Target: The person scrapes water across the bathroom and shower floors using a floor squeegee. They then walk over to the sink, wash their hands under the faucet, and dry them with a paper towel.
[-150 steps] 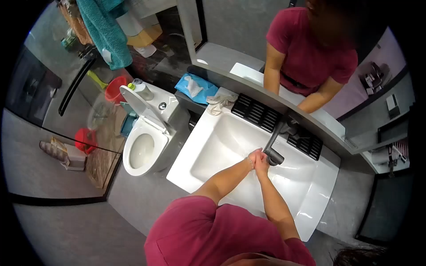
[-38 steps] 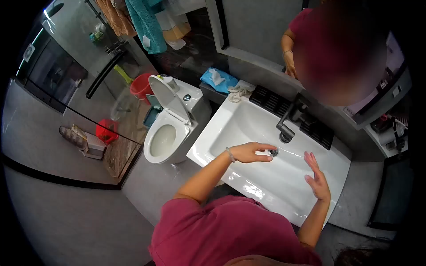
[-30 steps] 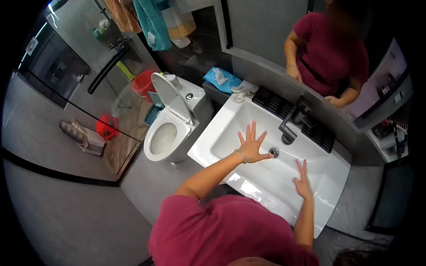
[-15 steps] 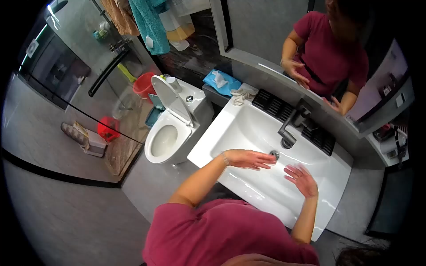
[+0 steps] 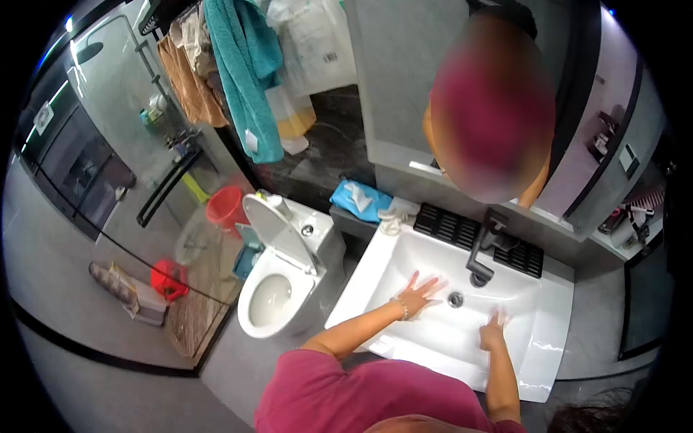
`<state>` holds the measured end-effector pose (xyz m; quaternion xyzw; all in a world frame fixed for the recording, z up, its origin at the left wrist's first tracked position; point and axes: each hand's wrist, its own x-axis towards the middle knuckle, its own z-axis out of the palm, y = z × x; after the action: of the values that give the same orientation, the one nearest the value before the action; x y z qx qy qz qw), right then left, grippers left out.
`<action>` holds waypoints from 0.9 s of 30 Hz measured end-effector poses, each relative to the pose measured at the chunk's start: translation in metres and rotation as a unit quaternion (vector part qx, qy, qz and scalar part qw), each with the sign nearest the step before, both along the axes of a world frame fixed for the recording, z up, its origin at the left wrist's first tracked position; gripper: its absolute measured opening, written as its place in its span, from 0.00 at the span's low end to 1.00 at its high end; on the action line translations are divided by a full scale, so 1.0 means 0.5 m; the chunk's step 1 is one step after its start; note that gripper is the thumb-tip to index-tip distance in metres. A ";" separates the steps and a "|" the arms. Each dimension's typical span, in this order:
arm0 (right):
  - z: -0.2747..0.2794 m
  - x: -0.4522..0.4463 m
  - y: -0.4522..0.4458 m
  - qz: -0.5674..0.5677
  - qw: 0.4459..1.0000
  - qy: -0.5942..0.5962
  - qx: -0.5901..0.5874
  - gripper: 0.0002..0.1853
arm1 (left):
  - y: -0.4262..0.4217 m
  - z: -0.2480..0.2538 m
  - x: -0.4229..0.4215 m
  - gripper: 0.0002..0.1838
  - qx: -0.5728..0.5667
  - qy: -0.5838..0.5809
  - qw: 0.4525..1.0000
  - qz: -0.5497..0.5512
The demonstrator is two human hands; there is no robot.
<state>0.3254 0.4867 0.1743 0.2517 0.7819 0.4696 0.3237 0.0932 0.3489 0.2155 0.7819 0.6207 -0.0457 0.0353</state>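
Over the left half of the white sink (image 5: 556,317), my left hand (image 5: 417,297) has its fingers spread and holds nothing. A bracelet circles its wrist. My right hand (image 5: 494,333) hangs over the right part of the basin, its fingers stretched toward the faucet side and blurred by motion, with nothing seen in it. Between the hands and a little beyond them lies the round drain (image 5: 455,299). The dark faucet (image 5: 479,261) stands at the back of the basin, apart from both hands.
Black slatted mats (image 5: 446,229) flank the faucet. A crumpled cloth (image 5: 393,220) and a blue tissue pack (image 5: 361,200) lie to the left. The toilet (image 5: 271,297) stands beside the sink, lid raised. Behind the sink hangs a mirror (image 5: 397,94); a teal towel (image 5: 242,79) hangs farther left.
My hands have moved apart: the left toward the basin's left side, its fingers now spread wide. The right has turned and blurs. The view has shifted, and the reflection is blurred.
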 end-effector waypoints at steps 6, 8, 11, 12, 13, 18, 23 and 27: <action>0.095 -0.011 -0.057 -0.351 0.426 0.550 -0.627 0.30 | 0.027 0.020 -0.148 0.19 0.075 -0.825 0.560 0.018; 0.069 -0.029 -0.099 -0.364 0.793 0.456 -0.175 0.26 | 0.046 -0.031 -0.361 0.24 0.259 -0.779 0.482 0.306; 0.045 0.020 -0.132 -0.133 0.609 0.702 -0.346 0.24 | 0.001 0.012 -0.673 0.38 0.324 -0.895 0.023 0.307; 0.043 0.027 -0.151 -0.259 0.467 0.744 -0.402 0.24 | -0.012 0.006 -0.774 0.42 0.302 -0.910 -0.032 0.282; 0.041 0.027 -0.173 -0.372 0.302 0.761 -0.438 0.23 | -0.010 0.052 -0.815 0.42 0.409 -0.861 -0.015 0.302; 0.045 0.021 -0.226 -0.300 0.480 0.750 -0.342 0.21 | 0.056 -0.007 -1.062 0.25 0.497 -0.831 0.095 0.231; 0.108 -0.048 -0.217 -0.237 0.481 0.795 -0.282 0.17 | 0.012 -0.014 -0.943 0.21 0.534 -0.485 0.248 0.647; 0.177 -0.063 -0.186 -0.247 0.415 0.834 -0.267 0.17 | -0.049 -0.079 -0.858 0.21 0.491 -0.432 0.344 0.673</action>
<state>0.2939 0.3938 0.2626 0.6029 0.6575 -0.3038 -0.3346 -0.3359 0.3241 0.1758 -0.1120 0.7473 0.6509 -0.0731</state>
